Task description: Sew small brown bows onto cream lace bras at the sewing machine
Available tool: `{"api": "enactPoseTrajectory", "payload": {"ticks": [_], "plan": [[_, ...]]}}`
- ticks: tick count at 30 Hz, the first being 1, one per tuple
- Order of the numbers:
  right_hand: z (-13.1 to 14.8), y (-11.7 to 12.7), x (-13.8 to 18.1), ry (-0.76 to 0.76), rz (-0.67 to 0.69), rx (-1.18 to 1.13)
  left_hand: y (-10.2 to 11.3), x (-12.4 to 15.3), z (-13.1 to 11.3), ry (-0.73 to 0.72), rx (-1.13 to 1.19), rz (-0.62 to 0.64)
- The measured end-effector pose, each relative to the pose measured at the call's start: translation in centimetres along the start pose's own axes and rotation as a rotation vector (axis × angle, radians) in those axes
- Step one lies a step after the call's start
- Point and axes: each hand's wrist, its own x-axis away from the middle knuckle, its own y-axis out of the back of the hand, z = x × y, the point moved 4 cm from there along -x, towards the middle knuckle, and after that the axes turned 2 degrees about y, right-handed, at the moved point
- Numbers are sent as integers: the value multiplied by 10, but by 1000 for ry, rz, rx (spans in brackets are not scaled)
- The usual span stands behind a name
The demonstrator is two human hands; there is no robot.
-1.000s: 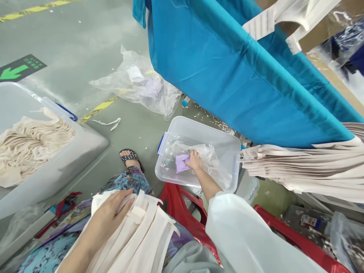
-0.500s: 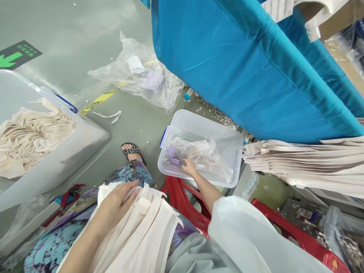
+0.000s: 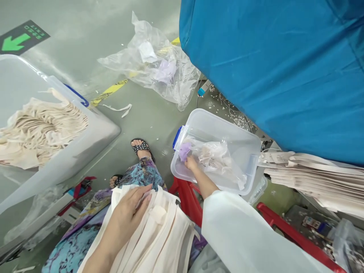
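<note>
My left hand [image 3: 131,206] lies with fingers stretched out on a stack of cream cloth pieces with long strips [image 3: 163,231] across the lap. My right hand [image 3: 191,163] reaches into a clear plastic box [image 3: 217,120] with a blue latch. Its fingers are closed on the edge of a crumpled purple piece of thin plastic or paper [image 3: 185,150]; the fingertips are partly hidden. Beside it in the box lies a crumpled clear plastic bag [image 3: 217,155] with pale scraps inside.
A large translucent bin [image 3: 93,151] of folded cream cloth stands at left. A plastic bag [image 3: 182,89] with purple and white scraps lies on the floor. Blue cloth [image 3: 270,72] hangs at right, above stacked cream cloth [image 3: 318,178]. Red plastic stools [image 3: 187,201] stand close by.
My right hand has closed on the purple piece, which now stands slightly higher and nearer the box's left end. My left hand stays on the cloth. The view has shifted.
</note>
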Motion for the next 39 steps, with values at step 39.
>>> {"api": "enactPoseTrajectory", "payload": {"ticks": [39], "plan": [[124, 119, 330, 1003, -390, -94, 32, 13, -60, 221, 1428, -375]]}}
